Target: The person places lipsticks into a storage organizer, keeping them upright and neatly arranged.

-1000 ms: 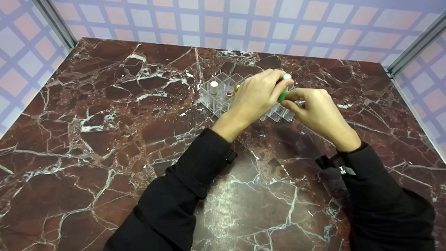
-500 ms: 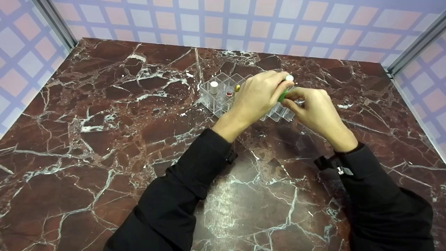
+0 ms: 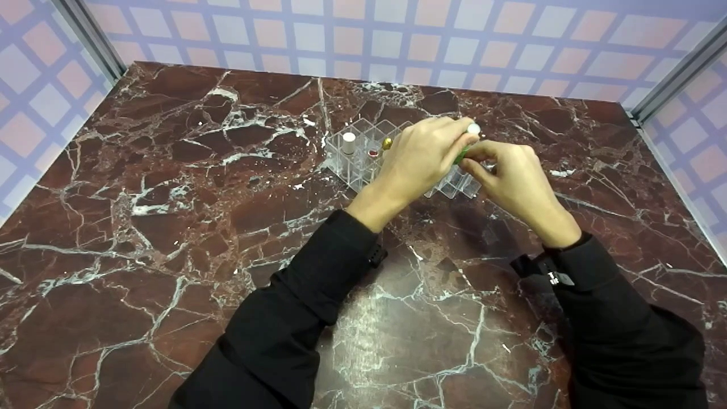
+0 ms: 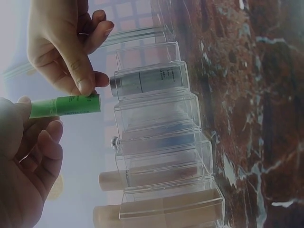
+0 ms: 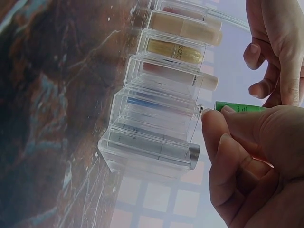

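Observation:
A green tube with printed lettering, like a lip balm (image 4: 66, 105), is held between both hands above a clear plastic organizer (image 3: 339, 166). Its round white end (image 3: 473, 130) shows beyond the left fingers in the head view. My left hand (image 3: 419, 153) pinches the upper part of the tube between thumb and fingers. At the lower end, the thumb and index finger of my right hand (image 3: 514, 179) pinch it, with the other fingers curled. The right wrist view shows the green barrel (image 5: 244, 108) running from the right fingertips, close beside the organizer's open side.
The organizer's compartments hold a white-capped tube (image 3: 349, 142), a gold tube (image 5: 173, 51), a grey tube (image 4: 152, 81) and several beige ones. Part of the organizer lies hidden under the left hand. It stands on a dark red marbled table (image 3: 170, 272) before a checked back wall (image 3: 346, 40).
The tube's white end has shifted slightly right and down. My right hand has edged a little left, and less of the green barrel shows between the hands.

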Motion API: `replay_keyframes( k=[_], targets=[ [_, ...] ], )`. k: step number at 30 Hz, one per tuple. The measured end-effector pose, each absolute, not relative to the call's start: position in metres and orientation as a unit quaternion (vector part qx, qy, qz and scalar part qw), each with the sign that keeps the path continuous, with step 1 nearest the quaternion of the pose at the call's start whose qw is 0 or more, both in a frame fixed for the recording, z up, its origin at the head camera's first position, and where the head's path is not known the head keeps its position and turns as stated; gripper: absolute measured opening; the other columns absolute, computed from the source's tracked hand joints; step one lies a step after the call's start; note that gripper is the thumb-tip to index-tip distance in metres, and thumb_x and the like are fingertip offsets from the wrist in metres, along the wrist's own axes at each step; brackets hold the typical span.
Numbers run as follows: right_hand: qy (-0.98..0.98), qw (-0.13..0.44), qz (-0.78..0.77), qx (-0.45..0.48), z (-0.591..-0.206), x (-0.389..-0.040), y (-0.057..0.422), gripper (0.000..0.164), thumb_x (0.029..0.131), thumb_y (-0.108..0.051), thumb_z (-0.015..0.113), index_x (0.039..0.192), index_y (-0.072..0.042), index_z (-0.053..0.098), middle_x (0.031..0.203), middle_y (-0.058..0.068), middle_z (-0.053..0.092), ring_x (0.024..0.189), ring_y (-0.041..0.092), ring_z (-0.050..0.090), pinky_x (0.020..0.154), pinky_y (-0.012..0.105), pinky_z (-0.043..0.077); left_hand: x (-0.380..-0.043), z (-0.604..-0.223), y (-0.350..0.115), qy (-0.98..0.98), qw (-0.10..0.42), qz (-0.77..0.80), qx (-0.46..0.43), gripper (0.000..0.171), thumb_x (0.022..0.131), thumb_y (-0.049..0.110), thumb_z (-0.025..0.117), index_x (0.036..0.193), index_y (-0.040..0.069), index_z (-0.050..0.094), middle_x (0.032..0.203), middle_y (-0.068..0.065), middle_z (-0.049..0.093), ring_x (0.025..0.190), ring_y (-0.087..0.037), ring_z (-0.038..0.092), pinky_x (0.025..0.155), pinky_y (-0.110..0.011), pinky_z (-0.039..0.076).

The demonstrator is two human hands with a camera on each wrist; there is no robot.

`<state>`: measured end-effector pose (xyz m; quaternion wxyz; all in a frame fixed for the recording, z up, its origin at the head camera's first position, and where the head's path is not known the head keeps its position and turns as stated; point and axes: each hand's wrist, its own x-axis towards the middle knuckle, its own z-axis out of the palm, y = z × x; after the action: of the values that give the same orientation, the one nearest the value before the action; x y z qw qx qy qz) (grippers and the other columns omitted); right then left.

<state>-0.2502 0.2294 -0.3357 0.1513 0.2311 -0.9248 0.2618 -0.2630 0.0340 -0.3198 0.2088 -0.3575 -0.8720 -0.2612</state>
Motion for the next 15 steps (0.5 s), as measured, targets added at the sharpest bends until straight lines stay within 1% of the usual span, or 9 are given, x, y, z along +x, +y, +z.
replay_keyframes(
  k=[4,10,15],
  targets=[
    [-0.924,0.151,0.266,0.229,-0.3359,-0.2501,0.2295,0.019,0.098,-0.011,0.073,0.113,0.0,0.075,0.107,0.015,0.077,0.091,0.03,0.075,0.082,0.046,0.06,-0.2638,-0.3209,0.0342,-0.872,0.21,-0.254,-0.362,0.036,0.111,0.033,0.046,0.13,0.009,0.067,0.103,-0.003,0.074,0.087,-0.016,0.067,0.082,-0.026,0.056],
    [-0.923,0.148,0.27,0.229,-0.3365,-0.2507,0.2298,0.022,0.099,-0.011,0.071,0.117,0.0,0.074,0.111,0.017,0.076,0.093,0.031,0.075,0.083,0.046,0.06,-0.2657,-0.3241,0.0334,-0.867,0.209,-0.262,-0.367,0.035,0.111,0.03,0.046,0.129,0.009,0.067,0.097,-0.003,0.074,0.078,-0.016,0.065,0.074,-0.025,0.056],
    [-0.925,0.142,0.271,0.227,-0.3363,-0.2513,0.2296,0.021,0.099,-0.011,0.071,0.117,0.0,0.074,0.111,0.016,0.075,0.093,0.031,0.075,0.082,0.044,0.061,-0.2674,-0.3274,0.0317,-0.866,0.205,-0.275,-0.364,0.034,0.111,0.027,0.049,0.134,0.008,0.066,0.103,-0.005,0.075,0.076,-0.015,0.067,0.072,-0.023,0.057]
  ],
)
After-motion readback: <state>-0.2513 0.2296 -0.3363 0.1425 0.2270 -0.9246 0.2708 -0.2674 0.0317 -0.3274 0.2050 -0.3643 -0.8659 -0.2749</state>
